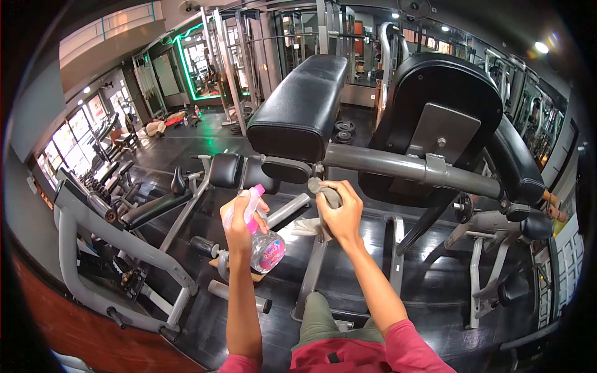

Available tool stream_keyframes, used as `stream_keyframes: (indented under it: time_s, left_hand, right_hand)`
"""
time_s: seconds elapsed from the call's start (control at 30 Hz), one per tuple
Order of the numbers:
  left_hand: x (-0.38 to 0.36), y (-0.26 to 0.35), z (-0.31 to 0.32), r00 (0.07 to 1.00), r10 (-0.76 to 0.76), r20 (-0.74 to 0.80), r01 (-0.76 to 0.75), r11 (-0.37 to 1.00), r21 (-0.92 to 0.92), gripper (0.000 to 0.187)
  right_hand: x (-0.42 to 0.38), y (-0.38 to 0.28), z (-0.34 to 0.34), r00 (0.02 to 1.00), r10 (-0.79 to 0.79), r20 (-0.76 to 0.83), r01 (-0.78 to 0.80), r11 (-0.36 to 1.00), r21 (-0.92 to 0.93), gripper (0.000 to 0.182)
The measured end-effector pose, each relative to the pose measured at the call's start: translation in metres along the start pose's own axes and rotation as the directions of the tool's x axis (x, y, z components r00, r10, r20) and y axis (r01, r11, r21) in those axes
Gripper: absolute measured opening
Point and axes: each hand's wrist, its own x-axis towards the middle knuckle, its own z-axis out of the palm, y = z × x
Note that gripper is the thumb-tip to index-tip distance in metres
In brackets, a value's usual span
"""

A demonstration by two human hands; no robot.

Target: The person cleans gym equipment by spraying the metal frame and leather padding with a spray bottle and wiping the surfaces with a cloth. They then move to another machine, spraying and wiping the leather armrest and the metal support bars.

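In the head view my left hand [239,217] is closed around the neck of a spray bottle [268,250], clear with a pink nozzle and a pink label. My right hand [341,210] grips a grey cloth [329,196]. The cloth touches the metal frame near a joint just under the black padded seat [298,102]. Part of the cloth is hidden behind my fingers. A grey steel tube [385,160] runs from that joint to the right, below a black padded backrest [438,93].
Bench machine frames [124,261] stand at the left, with a padded bench [158,208] beyond. Another machine's frame [482,248] is at the right. Weight plates [344,129] lie on the dark floor behind the seat. A green-lit mirror frame [180,68] is at the back.
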Motion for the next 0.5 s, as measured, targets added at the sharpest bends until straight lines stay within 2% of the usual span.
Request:
stream_keyframes:
  time_s: [0.07,0.13,0.2,0.3,0.4,0.47,0.5]
  left_hand:
    - [0.001,0.0,0.001,1.0,-0.004,-0.018,0.004,1.0,0.008,0.048]
    - [0.001,0.0,0.003,1.0,-0.006,-0.016,0.006,1.0,-0.004,0.048]
    - [0.001,0.0,0.005,1.0,-0.011,-0.012,0.011,1.0,-0.014,0.048]
    - [0.003,-0.001,0.008,1.0,-0.002,-0.008,0.002,1.0,-0.011,0.049]
    - [0.003,-0.002,0.01,1.0,-0.001,-0.002,0.001,1.0,-0.007,0.049]
    - [0.002,0.001,0.01,1.0,-0.016,-0.018,0.016,1.0,-0.003,0.049]
    - [0.001,0.001,0.007,1.0,-0.017,-0.018,0.017,1.0,0.001,0.049]
  right_hand:
    - [-0.002,0.009,0.002,1.0,0.02,-0.018,-0.019,0.999,0.046,0.023]
    - [0.004,0.0,0.009,0.966,0.207,-0.152,-0.161,0.949,0.273,0.022]
    - [0.006,0.003,0.024,0.932,0.342,-0.12,-0.268,0.873,0.407,0.026]
    - [-0.01,0.001,0.047,0.913,0.36,-0.194,-0.231,0.845,0.483,0.026]
    - [-0.037,0.009,0.067,0.931,0.36,-0.063,-0.31,0.867,0.39,0.023]
    - [-0.048,0.012,0.072,0.896,0.423,0.132,-0.433,0.773,0.463,0.024]
    - [-0.049,0.008,0.074,0.886,0.449,0.118,-0.446,0.752,0.486,0.026]
